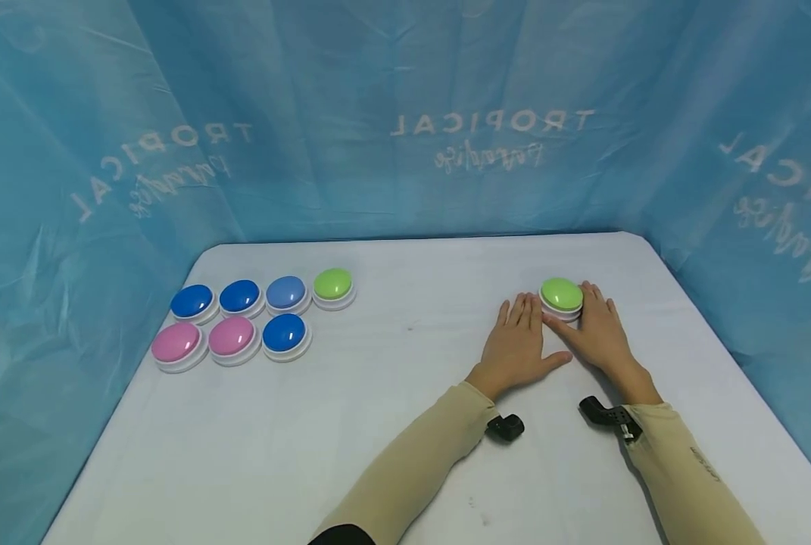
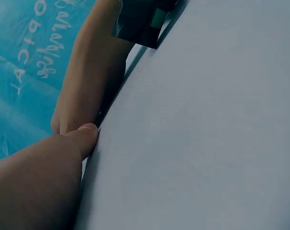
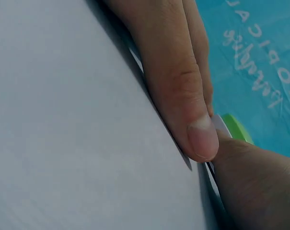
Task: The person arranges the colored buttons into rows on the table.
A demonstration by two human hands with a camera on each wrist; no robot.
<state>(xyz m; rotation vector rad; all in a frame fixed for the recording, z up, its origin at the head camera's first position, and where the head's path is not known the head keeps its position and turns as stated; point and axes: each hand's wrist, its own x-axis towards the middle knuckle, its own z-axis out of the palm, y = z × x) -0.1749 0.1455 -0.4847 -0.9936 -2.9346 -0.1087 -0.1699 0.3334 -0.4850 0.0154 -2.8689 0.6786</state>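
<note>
Head view shows a blue curtain [image 1: 405, 60] behind a white table [image 1: 378, 462]. The left hand [image 1: 517, 344] and the right hand [image 1: 599, 333], fingers straight, lie on both sides of one green button [image 1: 561, 294], at far right. Seven other buttons [image 1: 285, 333] stand left.

a white table [image 1: 276, 431] with seven round buttons [image 1: 232, 335] at left, one green button [image 1: 561, 294] at right

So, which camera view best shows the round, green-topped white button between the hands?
The head view: the round, green-topped white button shows nearly whole. The right wrist view catches only a sliver; the left wrist view shows none clearly.
</note>
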